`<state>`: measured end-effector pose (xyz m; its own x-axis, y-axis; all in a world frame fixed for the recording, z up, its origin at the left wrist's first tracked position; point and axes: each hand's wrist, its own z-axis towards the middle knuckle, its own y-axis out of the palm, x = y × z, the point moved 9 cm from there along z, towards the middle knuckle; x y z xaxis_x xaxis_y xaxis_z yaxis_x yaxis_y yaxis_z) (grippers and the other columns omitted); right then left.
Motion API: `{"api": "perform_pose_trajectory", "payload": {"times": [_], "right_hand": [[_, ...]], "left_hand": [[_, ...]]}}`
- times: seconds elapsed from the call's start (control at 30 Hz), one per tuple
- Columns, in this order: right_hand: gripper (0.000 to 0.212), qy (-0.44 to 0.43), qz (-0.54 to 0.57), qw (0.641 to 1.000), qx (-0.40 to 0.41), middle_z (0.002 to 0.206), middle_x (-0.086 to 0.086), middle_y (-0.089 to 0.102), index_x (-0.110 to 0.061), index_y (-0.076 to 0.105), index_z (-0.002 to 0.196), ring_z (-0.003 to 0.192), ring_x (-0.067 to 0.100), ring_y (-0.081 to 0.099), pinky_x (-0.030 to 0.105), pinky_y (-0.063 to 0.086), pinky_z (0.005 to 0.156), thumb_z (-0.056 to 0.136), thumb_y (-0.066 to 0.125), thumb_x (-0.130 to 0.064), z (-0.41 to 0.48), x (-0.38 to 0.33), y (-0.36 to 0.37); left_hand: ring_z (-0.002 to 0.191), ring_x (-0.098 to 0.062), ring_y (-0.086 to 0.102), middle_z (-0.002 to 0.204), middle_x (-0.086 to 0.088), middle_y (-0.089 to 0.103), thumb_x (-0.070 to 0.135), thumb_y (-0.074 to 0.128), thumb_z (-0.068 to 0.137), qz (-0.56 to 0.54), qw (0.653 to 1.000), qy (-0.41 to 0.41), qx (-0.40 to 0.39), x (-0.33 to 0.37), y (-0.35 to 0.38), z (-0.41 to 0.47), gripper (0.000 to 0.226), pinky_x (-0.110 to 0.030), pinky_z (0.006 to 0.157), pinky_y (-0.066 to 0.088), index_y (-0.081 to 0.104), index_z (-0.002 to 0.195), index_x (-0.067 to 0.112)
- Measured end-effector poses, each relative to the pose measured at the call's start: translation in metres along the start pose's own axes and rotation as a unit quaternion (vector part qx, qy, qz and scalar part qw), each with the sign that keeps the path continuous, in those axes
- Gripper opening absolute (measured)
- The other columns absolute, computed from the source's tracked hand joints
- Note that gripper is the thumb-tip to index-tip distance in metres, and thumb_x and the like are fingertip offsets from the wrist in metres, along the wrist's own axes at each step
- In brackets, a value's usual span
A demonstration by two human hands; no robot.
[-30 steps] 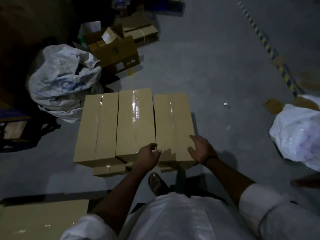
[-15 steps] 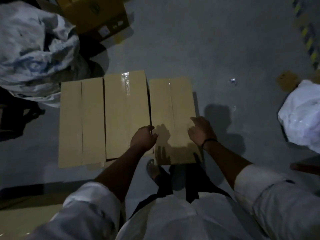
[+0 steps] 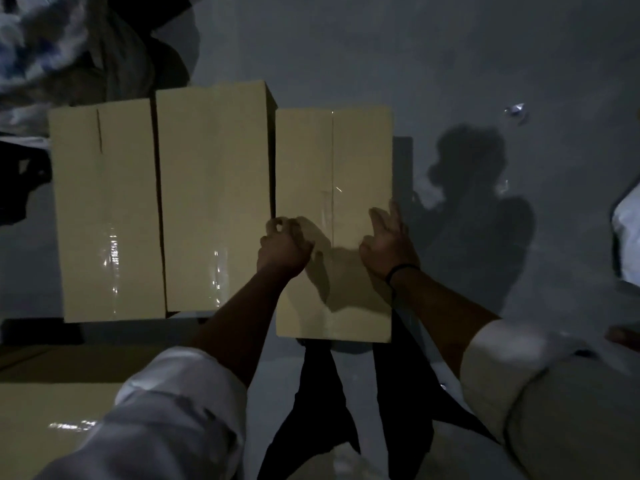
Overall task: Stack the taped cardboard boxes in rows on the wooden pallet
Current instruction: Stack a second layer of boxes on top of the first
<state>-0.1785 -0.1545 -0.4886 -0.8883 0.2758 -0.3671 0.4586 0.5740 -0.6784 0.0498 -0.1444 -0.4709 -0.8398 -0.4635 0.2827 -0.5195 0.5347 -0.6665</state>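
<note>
Three taped cardboard boxes lie side by side below me: the left box point(image 3: 104, 209), the middle box point(image 3: 211, 188) and the right box point(image 3: 332, 161). The right box sits a little nearer to me than the other two. My left hand point(image 3: 284, 244) is at its left edge, fingers curled into the gap beside the middle box. My right hand point(image 3: 388, 240) rests at its right edge with the fingers straight. The pallet is hidden under the boxes.
A crumpled white sack point(image 3: 38, 50) lies at the far left, and another white sack point(image 3: 628, 237) at the right edge. Flat cardboard point(image 3: 45, 407) lies on the floor at the near left. A small shiny scrap point(image 3: 516, 110) is on the grey floor.
My head has leaned forward over the boxes, so I see them from straight above. Both hands have moved farther along the right box's edges, and my right fingers have straightened.
</note>
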Motion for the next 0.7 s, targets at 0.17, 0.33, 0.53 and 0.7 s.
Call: {"api": "perform_pose_trajectory", "payload": {"times": [0.17,0.33,0.53,0.7], "right_hand": [[0.063,-0.018,-0.021,1.000,0.004,0.169,0.006,-0.002,-0.017,0.038,0.154,0.145,0.039,0.028,0.046,0.036,0.115,0.094,0.056,-0.028,0.012,0.007,-0.004],[0.064,-0.046,-0.033,0.998,0.017,0.168,0.012,0.003,-0.011,0.041,0.150,0.131,0.043,0.045,0.047,0.041,0.109,0.091,0.058,-0.027,0.014,0.014,-0.008],[0.074,0.001,0.018,0.999,0.028,0.168,0.008,0.000,-0.022,0.035,0.155,0.142,0.040,0.033,0.039,0.035,0.112,0.090,0.066,-0.040,0.005,0.030,-0.025],[0.082,0.001,0.015,1.000,-0.002,0.169,-0.002,-0.002,-0.032,0.030,0.157,0.147,0.039,0.022,0.047,0.029,0.119,0.086,0.065,-0.057,-0.004,0.047,-0.045]], "left_hand": [[0.131,-0.045,0.039,0.152,-0.013,0.025,0.046,0.071,0.090,-0.066,0.995,-0.058,0.054,-0.001,0.000,0.007,0.067,-0.052,0.105,0.041,0.043,0.146,0.021],[0.132,-0.040,0.034,0.144,-0.014,0.030,0.058,0.080,0.076,-0.104,0.987,-0.059,0.108,0.007,0.002,0.005,0.078,-0.050,0.109,0.037,0.045,0.139,0.027],[0.123,-0.021,0.031,0.137,-0.011,0.028,0.058,0.084,0.073,-0.167,0.980,0.018,0.110,0.044,0.001,-0.001,0.077,-0.045,0.110,0.042,0.047,0.136,0.032],[0.149,-0.049,0.012,0.167,-0.011,0.003,0.068,0.074,0.077,-0.117,0.993,0.008,0.032,0.073,0.017,-0.025,0.087,-0.058,0.116,0.027,0.033,0.151,0.047]]}}
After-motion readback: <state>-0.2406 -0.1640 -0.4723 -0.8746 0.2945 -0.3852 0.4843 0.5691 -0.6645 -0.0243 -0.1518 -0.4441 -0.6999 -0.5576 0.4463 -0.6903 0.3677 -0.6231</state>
